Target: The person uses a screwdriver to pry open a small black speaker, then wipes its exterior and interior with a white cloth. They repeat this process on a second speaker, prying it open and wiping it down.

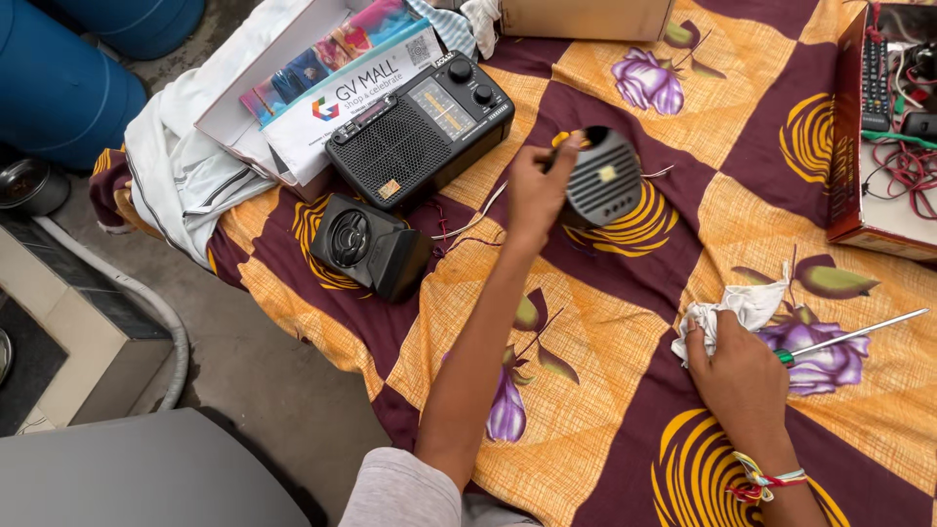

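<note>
My left hand (535,193) reaches forward and grips a small round black speaker (605,178) with a ribbed grille, held just above the patterned bedsheet (595,322). Thin wires trail from it toward a black speaker box (369,244) lying on the sheet. Behind that box stands a black portable radio (422,127) with dials. My right hand (734,363), with a thread band on the wrist, rests on the sheet closed over a crumpled white cloth (744,304). A screwdriver (851,337) with a green handle and a long metal shaft lies right beside that hand.
An open white cardboard box (293,88) with printed leaflets sits at the back left on a white garment (176,166). A brown box (586,18) stands at the back. A red tray (883,127) at the right holds a remote and tangled wires. Blue barrels (59,88) stand on the floor, left.
</note>
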